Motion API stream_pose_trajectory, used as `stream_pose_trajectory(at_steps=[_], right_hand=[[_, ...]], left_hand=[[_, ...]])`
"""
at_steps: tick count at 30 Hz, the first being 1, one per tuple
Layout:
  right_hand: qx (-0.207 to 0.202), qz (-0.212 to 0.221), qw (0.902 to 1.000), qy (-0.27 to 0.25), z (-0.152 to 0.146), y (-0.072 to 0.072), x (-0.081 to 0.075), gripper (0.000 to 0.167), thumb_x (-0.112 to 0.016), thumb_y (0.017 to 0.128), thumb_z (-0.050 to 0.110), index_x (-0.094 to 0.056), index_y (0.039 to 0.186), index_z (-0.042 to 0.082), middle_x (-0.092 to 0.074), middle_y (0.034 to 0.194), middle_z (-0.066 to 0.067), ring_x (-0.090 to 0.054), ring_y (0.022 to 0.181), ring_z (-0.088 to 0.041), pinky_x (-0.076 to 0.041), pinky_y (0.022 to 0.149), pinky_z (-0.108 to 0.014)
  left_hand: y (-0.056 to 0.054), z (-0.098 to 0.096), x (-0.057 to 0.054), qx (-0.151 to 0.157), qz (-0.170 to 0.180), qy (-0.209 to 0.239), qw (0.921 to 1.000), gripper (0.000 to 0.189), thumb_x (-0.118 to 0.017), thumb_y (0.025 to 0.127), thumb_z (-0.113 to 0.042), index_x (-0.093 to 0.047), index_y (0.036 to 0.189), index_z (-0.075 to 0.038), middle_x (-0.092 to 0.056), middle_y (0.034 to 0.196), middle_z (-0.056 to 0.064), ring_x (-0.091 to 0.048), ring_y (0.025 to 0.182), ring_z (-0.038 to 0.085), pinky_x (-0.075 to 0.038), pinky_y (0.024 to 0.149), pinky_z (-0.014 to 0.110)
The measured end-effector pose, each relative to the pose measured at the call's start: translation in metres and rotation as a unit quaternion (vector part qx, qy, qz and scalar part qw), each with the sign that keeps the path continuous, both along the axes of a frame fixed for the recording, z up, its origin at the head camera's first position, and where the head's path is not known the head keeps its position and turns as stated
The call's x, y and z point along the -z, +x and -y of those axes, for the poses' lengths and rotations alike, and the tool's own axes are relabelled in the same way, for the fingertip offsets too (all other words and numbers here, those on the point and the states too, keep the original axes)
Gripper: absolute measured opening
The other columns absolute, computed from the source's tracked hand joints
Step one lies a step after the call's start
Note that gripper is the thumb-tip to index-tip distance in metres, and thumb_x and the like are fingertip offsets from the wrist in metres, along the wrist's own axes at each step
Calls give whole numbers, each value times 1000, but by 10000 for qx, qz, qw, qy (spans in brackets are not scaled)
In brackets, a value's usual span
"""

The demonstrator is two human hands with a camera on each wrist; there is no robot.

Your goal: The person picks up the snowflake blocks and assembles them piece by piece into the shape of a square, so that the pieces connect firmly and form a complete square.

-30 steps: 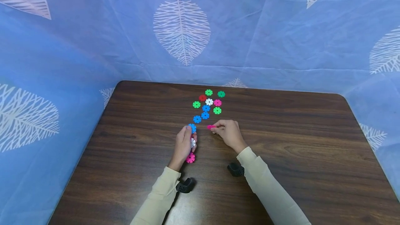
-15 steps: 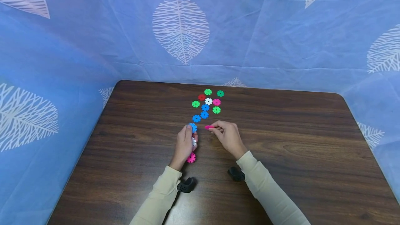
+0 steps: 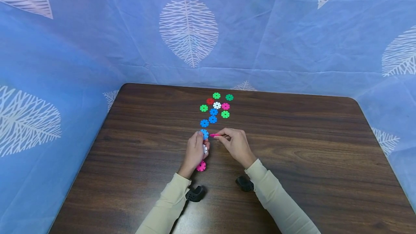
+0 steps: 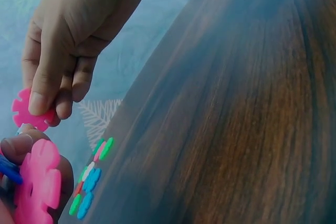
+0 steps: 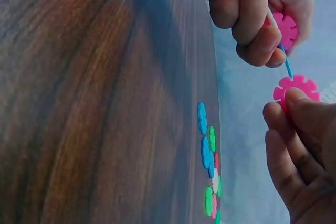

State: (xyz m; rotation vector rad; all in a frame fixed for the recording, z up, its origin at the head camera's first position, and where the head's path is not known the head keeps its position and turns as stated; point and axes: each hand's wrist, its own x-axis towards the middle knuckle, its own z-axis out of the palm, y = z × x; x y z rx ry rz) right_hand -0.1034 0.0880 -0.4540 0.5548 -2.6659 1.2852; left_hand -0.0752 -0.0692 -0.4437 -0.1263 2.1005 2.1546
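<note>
Pink notched plastic disc (image 5: pixel 303 83), pinched between thumb and fingers of the person's right hand (image 3: pixel 238 146), just right of a cluster of flat blue, white and pink notched discs (image 3: pixel 205 134). Cannot tell from where I stand whether its edge touches the cluster. Left hand (image 3: pixel 194 151) grips that cluster, thumb by its blue piece. Beyond the cluster, on the dark brown wood-grain surface (image 3: pixel 308 147): ten loose notched discs in green, red, white, pink and blue (image 3: pixel 213 120), lying flat. Farther beyond it, blue cloth with white leaf prints (image 3: pixel 130 35).
</note>
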Motion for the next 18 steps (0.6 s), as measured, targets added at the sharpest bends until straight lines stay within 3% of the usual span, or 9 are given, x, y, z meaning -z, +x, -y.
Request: stream_pose_trajectory(at_steps=[18], right_hand=[[138, -145, 9998, -66, 1, 3, 1, 6, -71, 84, 14, -72, 88, 11, -74, 88, -2, -65, 73, -8, -56, 65, -26]], left_hand=[[1, -7, -2, 166, -177, -63, 9997, 36, -22, 104, -9, -45, 85, 11, -45, 61, 9, -37, 34, 4, -32, 34, 16]])
